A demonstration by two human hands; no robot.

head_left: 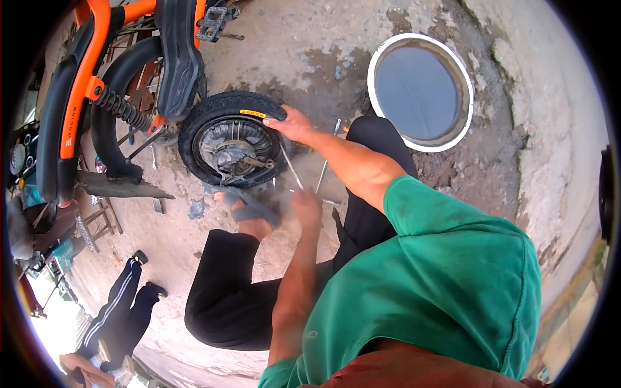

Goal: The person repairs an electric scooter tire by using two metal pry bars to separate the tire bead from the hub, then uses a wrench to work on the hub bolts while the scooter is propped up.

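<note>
A scooter wheel (226,147) with a black tyre and a hub motor lies tilted on the ground in front of me. My right hand (292,124) grips the upper right edge of the tyre, its thumb on the sidewall near a yellow-orange label. My left hand (307,208), somewhat blurred, is closed around the near end of a thin metal tyre lever (291,164). The lever's far end reaches the tyre's right edge; whether it sits under the bead I cannot tell. My sandalled foot (252,216) is just below the wheel. Another metal rod (323,169) lies between the hands and my knee.
An orange scooter frame (76,84) with a coil shock absorber (123,108) stands at the upper left. A white-rimmed round basin (467,103) of grey water sits at the upper right. Another person's legs (123,301) in dark striped trousers show at the lower left, beside cluttered tools.
</note>
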